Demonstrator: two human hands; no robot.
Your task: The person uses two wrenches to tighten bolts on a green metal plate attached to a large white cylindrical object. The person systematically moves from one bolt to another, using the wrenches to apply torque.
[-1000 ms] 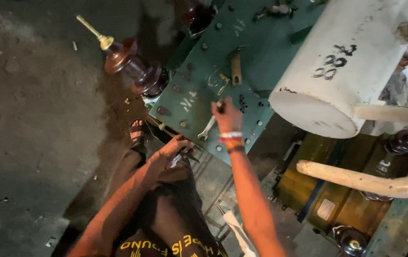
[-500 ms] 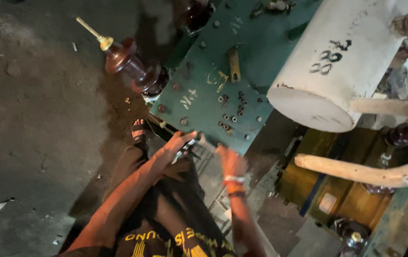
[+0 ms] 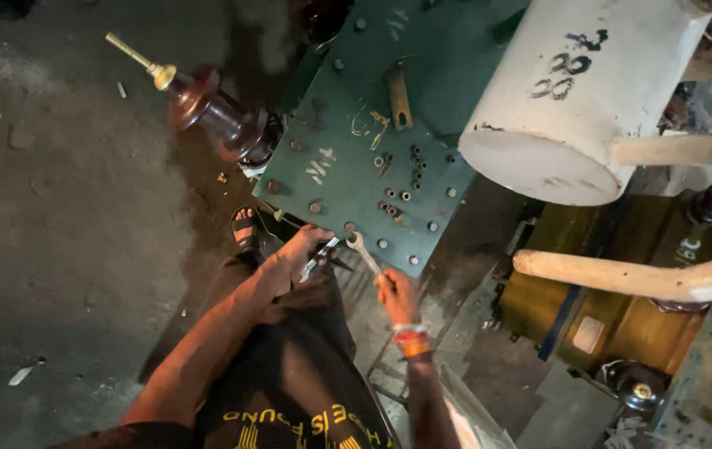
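both arms reach forward; left hand (image 3: 299,252) and right hand (image 3: 396,293) have fingers curled shut.

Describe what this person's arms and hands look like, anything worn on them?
Both forearms are bare, with no sleeves showing and no gloves on either hand. The left hand wears nothing visible. The right hand has red and orange bands stacked at the wrist.

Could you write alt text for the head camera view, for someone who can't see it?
Seen from above, a person's right hand holds a wrench at the near edge of a green metal cover plate studded with bolts, while the left hand grips a second wrench beside it. A brown ceramic insulator juts from the plate; a white cylinder lies to the right.
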